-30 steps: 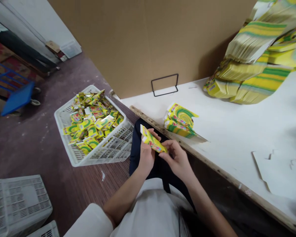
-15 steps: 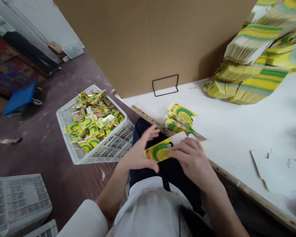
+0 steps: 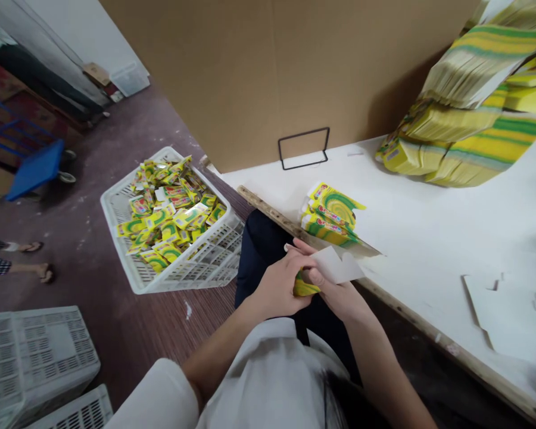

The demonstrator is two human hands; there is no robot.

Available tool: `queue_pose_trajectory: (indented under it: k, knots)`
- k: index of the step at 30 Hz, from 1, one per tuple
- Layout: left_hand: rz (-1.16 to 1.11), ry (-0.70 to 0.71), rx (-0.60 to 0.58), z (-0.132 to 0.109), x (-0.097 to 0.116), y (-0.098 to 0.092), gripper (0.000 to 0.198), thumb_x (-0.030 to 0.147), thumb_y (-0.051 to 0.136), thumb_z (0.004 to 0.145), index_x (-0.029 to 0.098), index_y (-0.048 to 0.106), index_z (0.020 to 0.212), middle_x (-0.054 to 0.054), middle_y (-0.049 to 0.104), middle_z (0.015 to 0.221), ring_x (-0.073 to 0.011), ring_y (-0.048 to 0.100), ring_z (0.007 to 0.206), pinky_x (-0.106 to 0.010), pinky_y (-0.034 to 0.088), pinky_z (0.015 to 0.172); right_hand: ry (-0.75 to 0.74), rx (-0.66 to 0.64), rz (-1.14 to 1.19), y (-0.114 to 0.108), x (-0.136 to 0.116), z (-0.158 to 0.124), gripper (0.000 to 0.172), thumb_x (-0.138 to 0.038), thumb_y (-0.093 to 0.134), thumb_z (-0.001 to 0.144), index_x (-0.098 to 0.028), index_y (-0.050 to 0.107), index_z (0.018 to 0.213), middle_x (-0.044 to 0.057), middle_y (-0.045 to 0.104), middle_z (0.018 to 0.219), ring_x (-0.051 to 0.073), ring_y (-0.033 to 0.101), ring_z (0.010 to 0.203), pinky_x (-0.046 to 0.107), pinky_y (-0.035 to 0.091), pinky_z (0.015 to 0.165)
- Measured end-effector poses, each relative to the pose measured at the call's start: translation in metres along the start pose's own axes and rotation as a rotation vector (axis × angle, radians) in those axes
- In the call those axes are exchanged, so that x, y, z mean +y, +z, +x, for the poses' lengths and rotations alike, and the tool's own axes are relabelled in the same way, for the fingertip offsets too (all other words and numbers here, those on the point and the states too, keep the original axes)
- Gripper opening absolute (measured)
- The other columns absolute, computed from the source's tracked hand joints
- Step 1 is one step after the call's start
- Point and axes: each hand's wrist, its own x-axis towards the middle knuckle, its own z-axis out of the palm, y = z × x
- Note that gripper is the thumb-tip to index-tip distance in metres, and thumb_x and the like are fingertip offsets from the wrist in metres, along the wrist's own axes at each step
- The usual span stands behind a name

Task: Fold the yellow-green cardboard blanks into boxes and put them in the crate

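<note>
My left hand (image 3: pixel 280 285) and my right hand (image 3: pixel 339 293) both grip one flat yellow-green carton (image 3: pixel 326 269) over my lap, just below the table's front edge. Its white inner side faces up and a yellow corner shows between my fingers. A small stack of flat printed cartons (image 3: pixel 332 216) lies on the white table (image 3: pixel 429 226) just beyond my hands. To my left on the floor stands a white plastic crate (image 3: pixel 205 262) filled with several folded yellow-green boxes (image 3: pixel 167 211).
A tall pile of flat cartons (image 3: pixel 477 101) fills the table's far right. A brown cardboard wall (image 3: pixel 272 71) and a black wire stand (image 3: pixel 304 149) stand behind. Empty white crates (image 3: pixel 31 357) sit at lower left. Another person's feet (image 3: pixel 24 259) and a blue trolley (image 3: pixel 36 170) are far left.
A folded box left my hands. I have picked up a flat carton from the stack, and it is now turned white side up between both hands.
</note>
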Motion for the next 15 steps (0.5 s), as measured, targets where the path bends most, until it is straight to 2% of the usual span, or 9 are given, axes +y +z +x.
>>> queue_pose_trajectory:
  k: [2,4,6,9,12,15]
  knots:
    - [-0.015,-0.104,-0.036,-0.001,-0.004,-0.001,0.059,0.019,0.072,0.071,0.025,0.046,0.123,-0.007,0.065,0.111,-0.0288,0.067,0.104,-0.042,0.054,0.090,-0.093,0.058,-0.131,-0.002,0.000,-0.002,0.064,-0.047,0.053,0.101,-0.030,0.032,0.159,0.011,0.045,0.159,0.027,0.043,0.147,0.050,0.039,0.120]
    - [-0.052,-0.203,-0.060,-0.001,-0.010,0.000,0.071,0.022,0.073,0.071,0.025,0.038,0.132,-0.006,0.064,0.108,-0.0266,0.068,0.095,-0.039,0.055,0.082,-0.167,0.091,-0.349,0.001,-0.001,-0.005,0.065,-0.037,0.053,0.102,-0.035,0.027,0.161,0.007,0.038,0.164,0.025,0.037,0.151,0.048,0.037,0.122]
    - [-0.057,-0.188,0.012,-0.001,-0.015,0.003,0.079,0.023,0.075,0.068,0.022,0.034,0.136,-0.011,0.060,0.117,-0.0284,0.066,0.102,-0.042,0.055,0.087,-0.214,0.082,-0.559,0.005,-0.001,-0.008,0.059,-0.022,0.049,0.102,-0.038,0.035,0.157,0.002,0.034,0.166,0.023,0.035,0.152,0.044,0.037,0.123]
    - [0.039,-0.112,0.170,-0.001,-0.018,0.006,0.078,0.020,0.077,0.062,0.020,0.040,0.131,-0.018,0.051,0.133,-0.0339,0.056,0.123,-0.049,0.048,0.104,-0.290,0.159,-0.697,0.010,-0.001,-0.009,0.058,-0.009,0.038,0.101,-0.039,0.050,0.149,0.001,0.040,0.163,0.020,0.043,0.148,0.039,0.042,0.120]
    - [0.132,-0.184,0.132,-0.004,-0.015,-0.002,0.064,0.016,0.074,0.065,0.022,0.049,0.123,-0.011,0.062,0.122,-0.0302,0.062,0.115,-0.048,0.050,0.102,-0.334,0.224,-0.754,0.007,0.000,-0.008,0.055,-0.011,0.044,0.100,-0.035,0.051,0.149,0.005,0.040,0.162,0.021,0.047,0.146,0.039,0.044,0.119]
    - [0.156,-0.196,0.052,-0.007,-0.011,-0.019,0.061,0.020,0.076,0.069,0.022,0.052,0.124,-0.009,0.068,0.121,-0.0276,0.067,0.110,-0.043,0.053,0.098,-0.278,0.090,-0.843,0.000,-0.005,-0.007,0.045,-0.020,0.055,0.099,-0.028,0.059,0.143,0.011,0.034,0.165,0.026,0.043,0.148,0.041,0.047,0.116]
